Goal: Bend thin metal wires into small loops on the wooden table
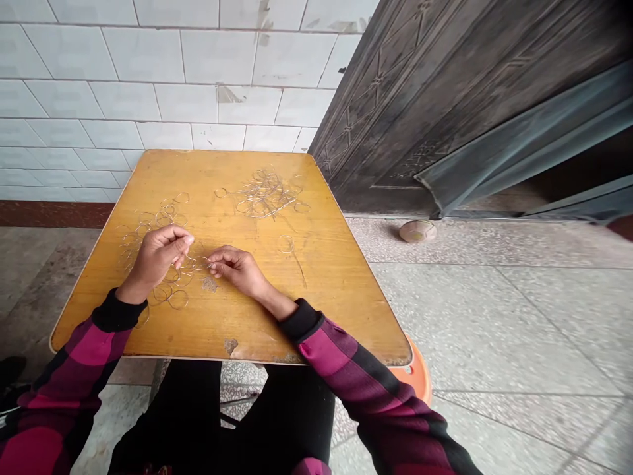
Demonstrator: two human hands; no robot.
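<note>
My left hand (159, 258) is closed in a pinch over the left side of the wooden table (277, 316). Close beside it, my right hand (238, 269) also pinches with thumb and forefinger. A thin wire (198, 260) runs in the small gap between the fingertips of both hands; its exact shape is too fine to make out. Looped wires (171, 293) lie scattered under and around my left hand. Farther back on the table is a tangled pile of looped wires (267, 194). A single wire with a looped end (297, 260) lies apart, right of my right hand.
White tiled wall (148, 59) stands behind the table. A dark carved door (395, 86) with a grey-blue cloth (494, 158) is at the right. A round, pale object (418, 231) sits on the floor near it. An orange stool (420, 373) shows under the table's right corner.
</note>
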